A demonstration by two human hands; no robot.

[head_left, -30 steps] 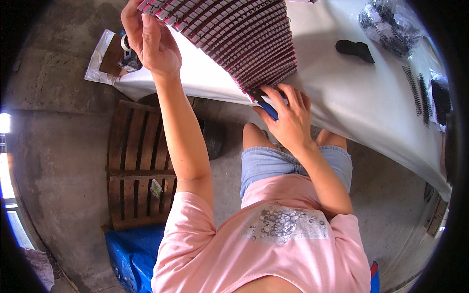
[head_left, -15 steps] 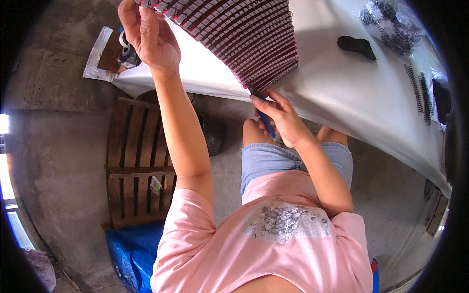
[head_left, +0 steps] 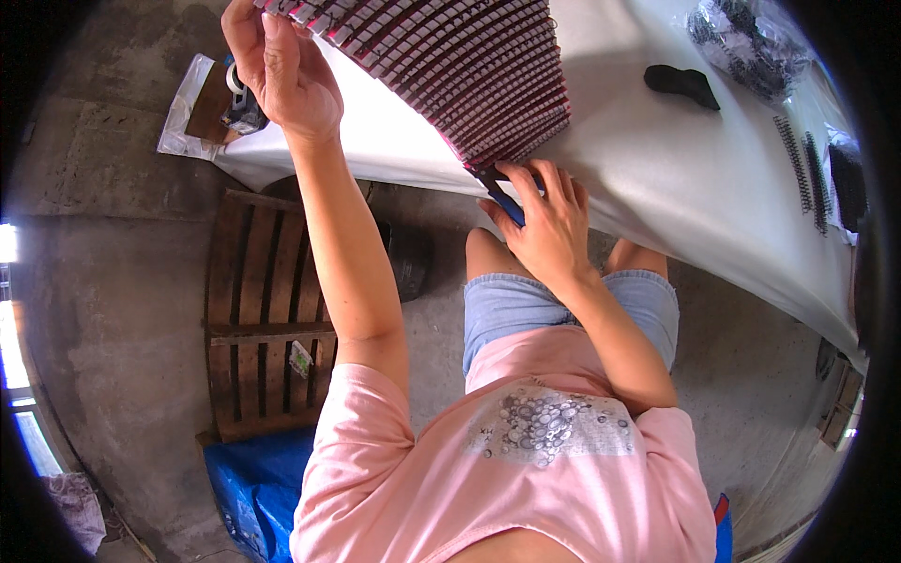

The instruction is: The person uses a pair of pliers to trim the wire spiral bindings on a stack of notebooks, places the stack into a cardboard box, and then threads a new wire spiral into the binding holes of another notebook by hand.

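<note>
A wide, fanned stack with rows of pale blocks and dark red lines lies over the white-covered table, its narrow corner at the near edge. My left hand is closed at the stack's far left end, thumb up along the side; the fingertips are partly cut off by the frame. At the near corner, my right hand holds a blue-handled pliers-like tool between thumb and palm. Its dark tip meets the corner of the stack. The right fingers reach over beside that corner, and the tool's jaws are hard to make out.
On the white-covered table lie a dark flat insole-shaped piece, a plastic bag of black coils and black wire binding strips. A tape dispenser sits at the left corner. Below stand a wooden pallet and a blue tarp.
My right hand has turned and moved up toward the stack's corner, its fingers now reaching over. The tool has swung up with it. My left hand and the stack have barely shifted.
</note>
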